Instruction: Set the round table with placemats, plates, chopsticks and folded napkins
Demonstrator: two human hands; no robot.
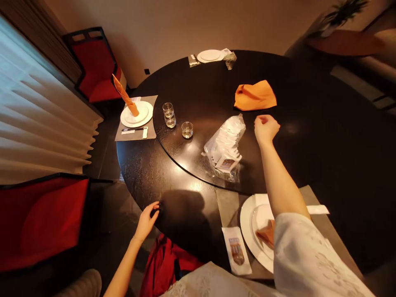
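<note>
My left hand [147, 222] is at the near left edge of the dark round table [142, 173], with thumb and fingers apart and nothing between them. Out over the raised turntable [287, 156], my right hand [267, 128] is curled closed, its inner fingers hidden from view. Just beyond it lies a rumpled orange napkin [256, 95], separate from the hand. To its left is a clear plastic bag [213, 144] of white printed paper packets [228, 138]. Below my right forearm, a white plate [248, 231] carries a smaller plate and a partly hidden orange folded cloth [266, 233].
Two stacked glasses [169, 115] and a single glass [187, 130] stand left on the turntable. A place setting with an upright rolled napkin [126, 97] is at the left, another plate [210, 55] at the far edge. Red chairs [95, 62] stand around; a printed packet [236, 251] lies nearby.
</note>
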